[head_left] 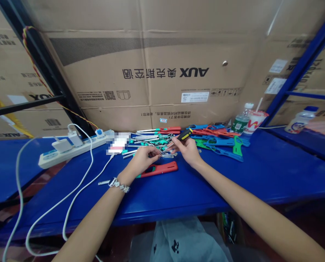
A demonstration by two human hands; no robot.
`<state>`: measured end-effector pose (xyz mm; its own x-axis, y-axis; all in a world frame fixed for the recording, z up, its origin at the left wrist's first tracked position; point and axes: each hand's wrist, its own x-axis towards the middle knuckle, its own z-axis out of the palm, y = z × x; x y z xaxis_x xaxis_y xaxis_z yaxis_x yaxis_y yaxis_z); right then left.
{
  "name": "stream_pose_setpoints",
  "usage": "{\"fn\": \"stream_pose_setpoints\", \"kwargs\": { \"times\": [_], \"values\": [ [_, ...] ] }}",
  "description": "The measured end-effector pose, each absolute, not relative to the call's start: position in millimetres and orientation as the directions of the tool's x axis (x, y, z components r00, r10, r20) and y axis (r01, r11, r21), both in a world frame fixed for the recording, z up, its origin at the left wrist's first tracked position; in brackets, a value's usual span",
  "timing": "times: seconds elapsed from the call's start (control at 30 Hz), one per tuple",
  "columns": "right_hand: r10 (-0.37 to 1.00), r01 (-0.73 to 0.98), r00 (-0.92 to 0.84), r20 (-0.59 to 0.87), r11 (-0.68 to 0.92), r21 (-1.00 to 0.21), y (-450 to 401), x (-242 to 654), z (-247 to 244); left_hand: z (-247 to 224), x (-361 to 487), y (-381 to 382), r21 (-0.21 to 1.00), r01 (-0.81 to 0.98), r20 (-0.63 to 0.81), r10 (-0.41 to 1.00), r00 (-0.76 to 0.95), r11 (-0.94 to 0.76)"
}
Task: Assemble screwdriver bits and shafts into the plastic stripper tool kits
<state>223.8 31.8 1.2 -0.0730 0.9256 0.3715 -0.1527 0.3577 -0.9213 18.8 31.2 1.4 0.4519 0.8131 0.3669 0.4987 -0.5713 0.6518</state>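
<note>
My right hand [188,150] is closed round a black-and-yellow screwdriver [185,134], whose thin shaft points down and left toward my left fingertips. The fingers of my left hand [146,157] are pinched together near that tip; what they hold is too small to make out. Below them a red lighter [162,169] with a metal tube lies on the blue table [206,193]. Behind my hands is a pile of metal tubes with green parts [148,138]. Right of it lie blue handle shells [224,141], green ones [237,146] and red ones [217,131].
A white power strip [77,150] with plugs and loose white cables is at the left, beside a blurred phone [118,143]. A green-labelled bottle [240,122] and a red-and-white cup [254,122] stand at the back right. A large cardboard sheet [97,72] rises behind the table.
</note>
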Motion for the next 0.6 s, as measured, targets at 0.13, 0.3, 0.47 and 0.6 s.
{"fn": "stream_pose_setpoints", "kwargs": {
  "times": [0.13, 0.3, 0.47, 0.6],
  "values": [
    [0.919, -0.12, -0.076, 0.387, 0.377, -0.918, 31.7, 223.4, 1.0, 3.3, 20.2, 29.5, 0.643, 0.519, 0.376, 0.822, 0.427, -0.564],
    [0.894, -0.064, -0.071, 0.443, 0.439, -0.896, 27.7, 222.6, 4.1, 1.2, 24.1, 28.4, 0.631, 0.541, 0.373, 0.829, 0.417, -0.556],
    [0.888, -0.025, -0.068, 0.454, 0.453, -0.891, 23.6, 223.7, 10.5, -3.0, 32.0, 24.8, 0.58, 0.542, 0.411, 0.793, 0.449, -0.608],
    [0.89, -0.028, -0.029, 0.454, 0.454, -0.891, 21.2, 231.3, 15.5, -2.3, 39.1, 15.0, 0.494, 0.539, 0.471, 0.731, 0.494, -0.682]
  ]
}}
